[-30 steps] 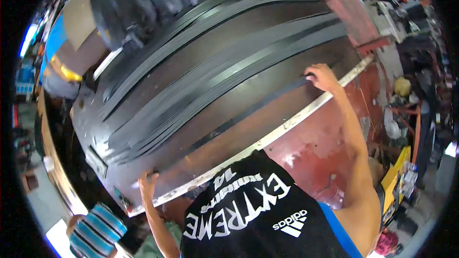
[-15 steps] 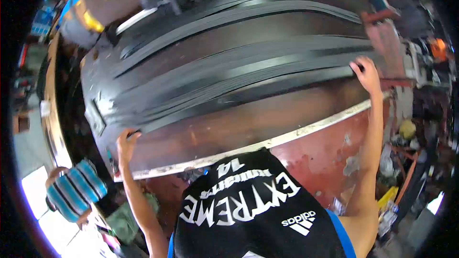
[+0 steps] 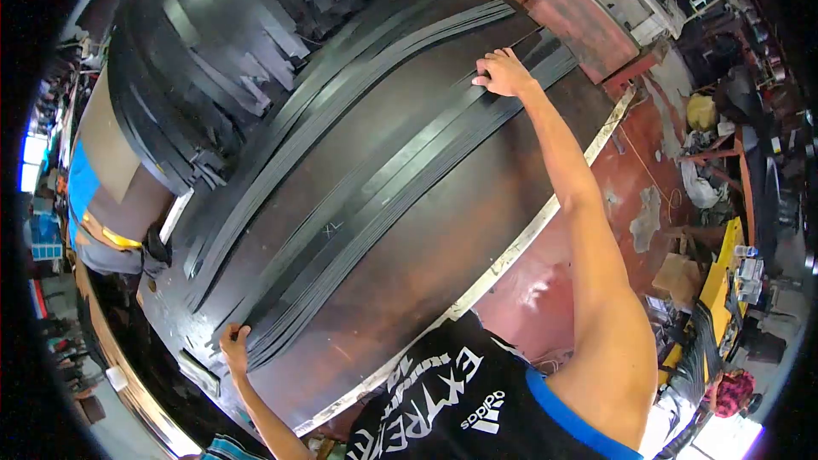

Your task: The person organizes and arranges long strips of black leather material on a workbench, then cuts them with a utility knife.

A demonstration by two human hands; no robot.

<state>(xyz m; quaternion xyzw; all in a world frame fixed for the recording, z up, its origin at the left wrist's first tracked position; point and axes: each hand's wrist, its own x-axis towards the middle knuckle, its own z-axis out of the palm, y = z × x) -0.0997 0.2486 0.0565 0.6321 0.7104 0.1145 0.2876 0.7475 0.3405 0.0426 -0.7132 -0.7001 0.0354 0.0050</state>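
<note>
Long dark flat strips (image 3: pixel 400 158) lie in bundles along a dark table (image 3: pixel 400 264). At the lower left end of the nearer bundle is my left hand (image 3: pixel 233 344), its fingers closed on the end of a strip. My right hand (image 3: pixel 503 75) is at the upper right, fingers curled and closed on the same strip near its other end. A small white mark shows on a strip between the hands. Farther across the table, another bundle of strips (image 3: pixel 341 106) lies in a curve.
A large pile of black strips (image 3: pixel 204 43) stands beyond the table at the upper left. A reddish metal block (image 3: pixel 584 24) is at the table's right end. A person in a striped shirt (image 3: pixel 228 448) shows at the bottom left. Another person's patterned head covering (image 3: pixel 734 392) is at lower right.
The view has turned, so the table now runs diagonally. Both hands have moved away from my body onto a strip farther across the near bundle.
</note>
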